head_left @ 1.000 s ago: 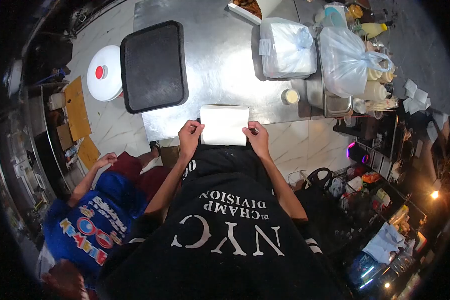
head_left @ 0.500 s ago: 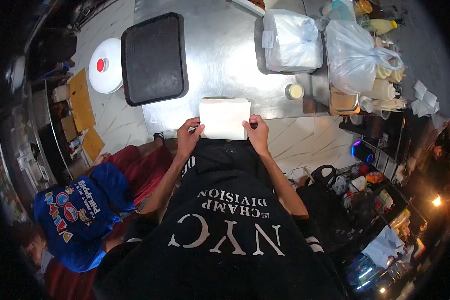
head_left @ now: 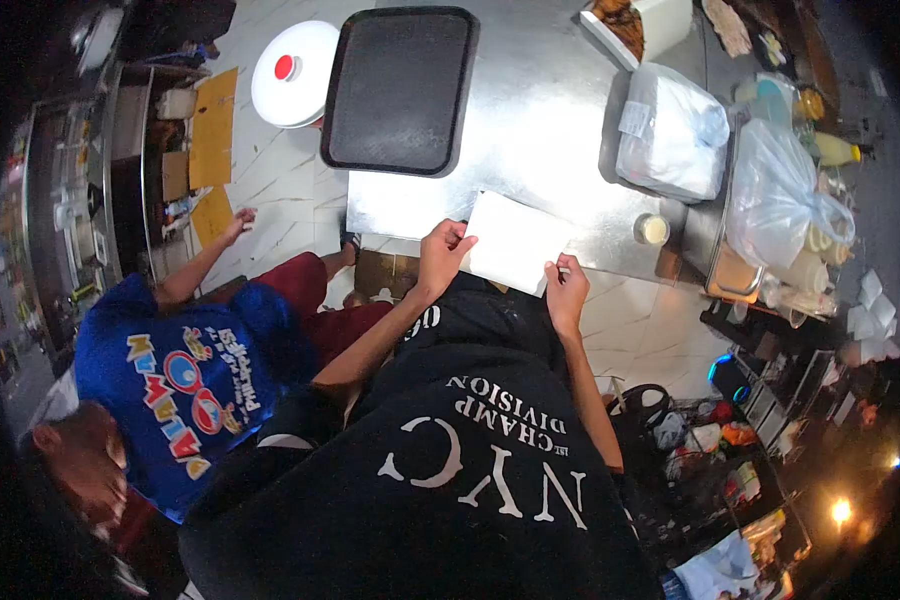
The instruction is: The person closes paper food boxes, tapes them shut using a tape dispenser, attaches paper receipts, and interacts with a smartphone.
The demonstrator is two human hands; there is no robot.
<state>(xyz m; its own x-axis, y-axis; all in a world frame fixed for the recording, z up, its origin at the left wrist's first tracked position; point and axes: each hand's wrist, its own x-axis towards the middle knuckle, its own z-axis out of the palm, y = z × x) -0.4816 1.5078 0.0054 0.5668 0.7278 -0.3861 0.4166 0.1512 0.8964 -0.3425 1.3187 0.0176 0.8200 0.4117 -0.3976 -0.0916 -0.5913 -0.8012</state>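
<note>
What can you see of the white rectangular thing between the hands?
The white rectangular thing looks like card or a flat box; I cannot tell which. Its visible face is plain, with some tan near its lower edge. It sits slanted by the metal table's near edge, left hand and right hand holding opposite sides.

Marbled floor (head_left: 270,190); steel table (head_left: 560,100)

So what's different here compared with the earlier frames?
The view has turned, so the black tray and the steel table appear farther right. The co-worker in blue has an arm stretched out again, not seen so half a second ago. Left hand and right hand still hold the white card piece; nothing visibly let go.
</note>
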